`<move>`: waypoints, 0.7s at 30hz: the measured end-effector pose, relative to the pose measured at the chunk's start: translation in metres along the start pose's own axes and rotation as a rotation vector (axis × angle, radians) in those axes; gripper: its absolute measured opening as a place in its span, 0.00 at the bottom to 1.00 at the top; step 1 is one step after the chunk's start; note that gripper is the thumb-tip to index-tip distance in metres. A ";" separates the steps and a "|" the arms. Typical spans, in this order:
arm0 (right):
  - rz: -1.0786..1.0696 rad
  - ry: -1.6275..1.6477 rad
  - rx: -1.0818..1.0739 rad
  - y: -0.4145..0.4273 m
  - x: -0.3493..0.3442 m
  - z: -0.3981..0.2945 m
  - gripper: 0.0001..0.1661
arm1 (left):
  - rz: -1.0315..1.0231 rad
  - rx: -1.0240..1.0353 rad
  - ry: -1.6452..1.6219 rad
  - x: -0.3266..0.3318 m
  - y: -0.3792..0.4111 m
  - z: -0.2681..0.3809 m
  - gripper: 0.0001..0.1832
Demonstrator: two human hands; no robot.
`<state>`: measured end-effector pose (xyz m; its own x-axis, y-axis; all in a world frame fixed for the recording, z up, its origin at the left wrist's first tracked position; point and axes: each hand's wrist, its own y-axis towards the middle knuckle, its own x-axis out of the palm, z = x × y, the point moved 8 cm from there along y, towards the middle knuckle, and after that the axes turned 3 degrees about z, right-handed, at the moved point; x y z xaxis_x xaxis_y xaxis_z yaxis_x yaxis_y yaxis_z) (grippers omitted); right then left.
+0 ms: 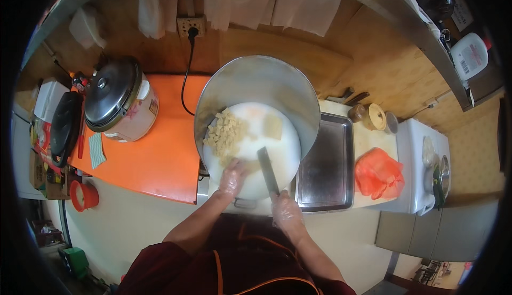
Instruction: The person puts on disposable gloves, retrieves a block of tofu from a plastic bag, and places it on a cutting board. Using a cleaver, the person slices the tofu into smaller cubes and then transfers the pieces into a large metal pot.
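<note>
A large round metal pot (256, 71) stands before me with a white round board (256, 187) at its opening. On the board's left lies a pile of pale tan cubes (224, 131), and a flat slab (273, 126) of the same colour lies at the upper right. My left hand (233, 178), in a clear plastic glove, touches the board below the cubes, its fingers near a strip of the tan food. My right hand (286, 211), also gloved, grips the handle of a knife with a broad blade (267, 169), which points up and left over the board.
To the left, a rice cooker (120, 99) and a striped cloth (97, 151) sit on an orange tabletop (160, 167). Right of the pot are a metal tray (326, 163), a red plastic bag (379, 173) and several jars (375, 117). A black power cord (186, 79) hangs behind.
</note>
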<state>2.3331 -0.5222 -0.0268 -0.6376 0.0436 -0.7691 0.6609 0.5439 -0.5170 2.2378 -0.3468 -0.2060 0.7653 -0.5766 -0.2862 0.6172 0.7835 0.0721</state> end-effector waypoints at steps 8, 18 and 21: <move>0.114 0.009 -0.272 0.042 0.034 -0.018 0.20 | -0.032 0.070 0.153 0.010 0.009 -0.012 0.09; -0.050 -0.069 -0.031 0.025 0.053 0.000 0.22 | 0.065 0.112 0.295 -0.027 0.007 0.056 0.13; 0.092 0.001 -0.300 0.053 0.071 -0.013 0.22 | 0.041 0.148 0.320 -0.020 0.010 0.063 0.12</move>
<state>2.3173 -0.4792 -0.1042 -0.5810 0.1044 -0.8072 0.5697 0.7604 -0.3117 2.2400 -0.3416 -0.1397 0.7080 -0.4253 -0.5638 0.6252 0.7488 0.2201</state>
